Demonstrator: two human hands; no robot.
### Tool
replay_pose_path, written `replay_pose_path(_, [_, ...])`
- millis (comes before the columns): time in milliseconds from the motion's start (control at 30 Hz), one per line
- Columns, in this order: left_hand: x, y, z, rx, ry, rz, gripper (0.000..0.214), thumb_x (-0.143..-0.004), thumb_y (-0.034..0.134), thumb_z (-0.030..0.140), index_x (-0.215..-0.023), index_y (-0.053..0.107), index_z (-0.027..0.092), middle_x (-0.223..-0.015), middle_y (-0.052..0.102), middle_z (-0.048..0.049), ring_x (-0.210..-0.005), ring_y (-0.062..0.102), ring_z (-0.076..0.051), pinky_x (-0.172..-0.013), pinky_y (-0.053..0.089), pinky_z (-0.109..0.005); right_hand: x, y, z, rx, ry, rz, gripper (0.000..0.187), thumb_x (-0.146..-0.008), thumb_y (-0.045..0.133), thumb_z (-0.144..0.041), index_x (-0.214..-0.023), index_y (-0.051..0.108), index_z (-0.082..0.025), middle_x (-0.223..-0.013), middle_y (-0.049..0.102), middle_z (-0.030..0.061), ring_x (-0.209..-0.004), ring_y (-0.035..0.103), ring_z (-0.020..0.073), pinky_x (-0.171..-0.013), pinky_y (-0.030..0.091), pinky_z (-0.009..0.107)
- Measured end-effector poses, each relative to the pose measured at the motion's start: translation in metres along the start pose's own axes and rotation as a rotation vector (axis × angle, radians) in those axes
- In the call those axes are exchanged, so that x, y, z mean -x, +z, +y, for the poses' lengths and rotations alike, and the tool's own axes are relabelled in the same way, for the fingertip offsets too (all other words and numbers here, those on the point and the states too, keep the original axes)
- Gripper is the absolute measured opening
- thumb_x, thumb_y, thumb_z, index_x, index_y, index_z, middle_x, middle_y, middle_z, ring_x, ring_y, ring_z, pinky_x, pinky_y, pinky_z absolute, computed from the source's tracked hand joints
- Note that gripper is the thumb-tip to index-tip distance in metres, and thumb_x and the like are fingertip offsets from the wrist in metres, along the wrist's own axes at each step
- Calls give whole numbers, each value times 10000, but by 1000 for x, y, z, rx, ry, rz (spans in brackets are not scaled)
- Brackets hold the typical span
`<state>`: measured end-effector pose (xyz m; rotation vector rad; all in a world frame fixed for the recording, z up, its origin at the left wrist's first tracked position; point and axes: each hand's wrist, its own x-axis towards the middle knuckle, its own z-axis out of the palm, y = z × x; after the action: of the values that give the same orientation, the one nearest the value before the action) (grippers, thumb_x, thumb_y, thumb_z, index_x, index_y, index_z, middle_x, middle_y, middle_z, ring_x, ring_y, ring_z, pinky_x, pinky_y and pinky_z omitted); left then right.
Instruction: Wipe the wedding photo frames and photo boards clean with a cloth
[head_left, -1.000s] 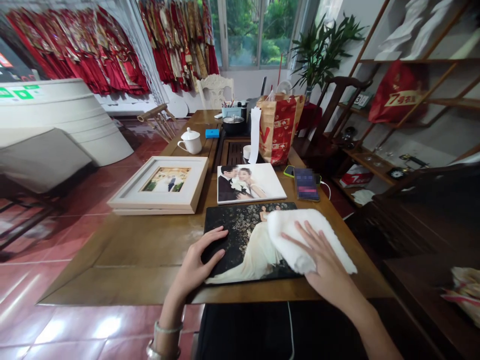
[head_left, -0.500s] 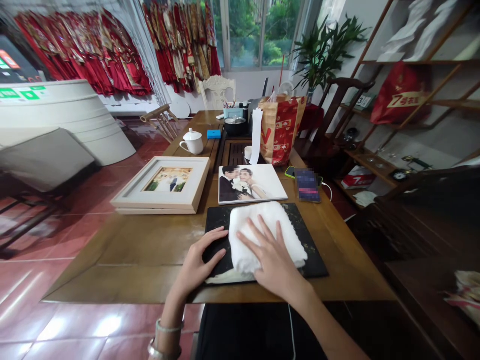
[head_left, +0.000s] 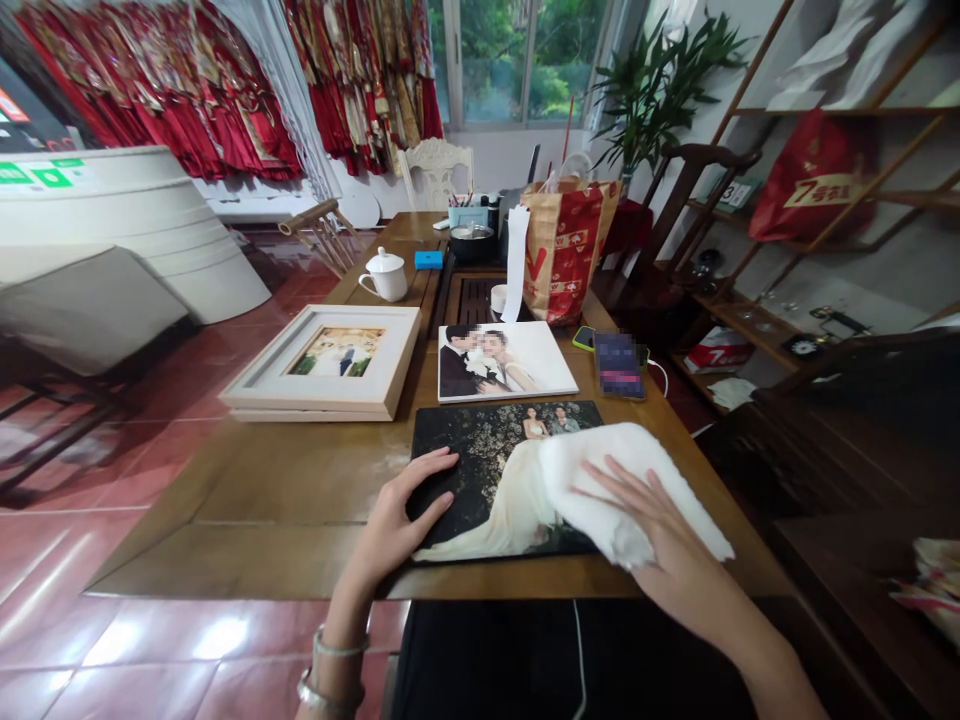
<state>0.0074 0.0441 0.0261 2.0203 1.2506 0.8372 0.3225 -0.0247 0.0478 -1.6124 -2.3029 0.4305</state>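
A dark photo panel (head_left: 480,470) showing a couple and a long white gown lies flat near the front edge of the wooden table (head_left: 300,500). My left hand (head_left: 401,520) rests flat on the panel's left edge, fingers stretched out. My right hand (head_left: 645,515) presses a folded white towel (head_left: 660,475) onto the panel's right side, fingers spread over the cloth. The towel hangs slightly past the panel's right edge.
Behind the panel lie a white wedding photo panel (head_left: 506,362), a cream picture frame (head_left: 326,362) and a phone (head_left: 619,365) on a cable. Farther back stand a white lidded cup (head_left: 386,275), a tea tray and a red paper bag (head_left: 562,250). Shelves and a dark chair stand at right.
My right hand slid the towel from the panel's right side to its middle, then back to the right. My left hand stayed on the panel's left edge.
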Motion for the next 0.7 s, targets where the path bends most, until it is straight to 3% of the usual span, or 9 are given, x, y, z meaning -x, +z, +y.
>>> replay_pose_path(67, [0, 0, 1, 2, 2, 5, 366, -879, 536, 321, -1235, 567, 242, -1340, 552, -79, -1258, 493, -258, -1081, 360, -472, -15, 7, -3, 71, 106, 85, 756, -645, 389, -24, -1351, 470, -283, -1479, 365, -8, -1403, 185, 268, -1107, 99, 626])
replay_pose_path(167, [1, -2, 4, 34, -18, -12, 368, -887, 522, 345, -1236, 570, 239, -1352, 543, -69, -1272, 477, -256, -1098, 335, -460, -35, 19, -34, 126, 163, 104, 756, -608, 424, -37, -1338, 496, -217, -1478, 369, 39, -1406, 141, 309, -1099, 46, 644])
replay_pose_path(300, [5, -6, 9, 192, -83, -9, 427, -959, 335, 397, -1310, 507, 226, -1393, 506, -53, -1311, 429, -245, -1130, 284, -431, -42, 31, -95, -16, -107, -68, 789, -585, 459, -79, -1363, 458, -207, -1507, 318, 27, -1424, 32, 269, -1118, -57, 575])
replay_pose_path(400, [8, -7, 9, 272, -71, 5, 499, -969, 241, 432, -1351, 463, 198, -1417, 477, -56, -1332, 395, -251, -1146, 251, -430, -40, 34, -122, -146, -302, -217, 767, -609, 483, -128, -1373, 436, -184, -1530, 264, 49, -1424, -15, 274, -1107, -115, 563])
replay_pose_path(567, [7, -6, 4, 224, -48, -34, 541, -978, 137, 422, -1308, 510, 210, -1385, 510, -54, -1319, 411, -239, -1141, 258, -439, -33, 23, -115, -302, -385, -323, 781, -562, 474, -124, -1338, 484, -207, -1511, 307, 27, -1424, 72, 244, -1127, -99, 513])
replay_pose_path(700, [4, -4, 3, 89, -9, -68, 382, -938, 415, 375, -1268, 545, 232, -1388, 504, -61, -1323, 408, -235, -1134, 280, -439, -15, 8, -86, -341, -337, -300, 795, -519, 405, -59, -1275, 552, -259, -1434, 435, -32, -1398, 217, 200, -1156, 5, 487])
